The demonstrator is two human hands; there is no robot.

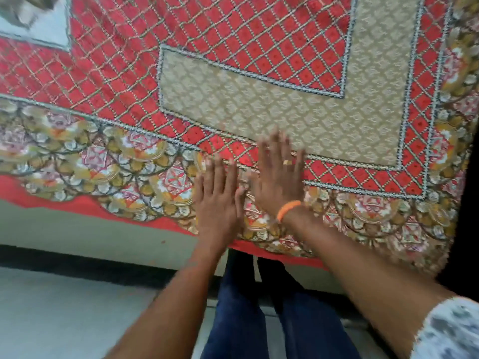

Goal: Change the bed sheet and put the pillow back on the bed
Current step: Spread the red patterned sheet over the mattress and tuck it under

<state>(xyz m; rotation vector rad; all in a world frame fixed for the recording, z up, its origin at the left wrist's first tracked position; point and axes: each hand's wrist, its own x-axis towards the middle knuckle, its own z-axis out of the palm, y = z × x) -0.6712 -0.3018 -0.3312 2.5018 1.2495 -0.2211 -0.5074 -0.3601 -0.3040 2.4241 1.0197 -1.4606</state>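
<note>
A red, beige and gold patterned bed sheet [233, 81] lies spread over the bed and hangs over its near edge. My left hand [217, 200] lies flat on the sheet's floral border with its fingers straight. My right hand [280, 174], with a ring and an orange wristband, lies flat beside it, a little farther in, and is blurred by motion. Both palms press on the sheet. No pillow can be made out for certain; a blurred grey shape [26, 11] sits at the top left corner.
The pale side of the mattress [90, 237] shows under the sheet's hem at the left. A light floor [64, 312] lies below it. My legs in blue trousers [241, 307] stand against the bed. A dark gap [466, 229] runs along the right edge.
</note>
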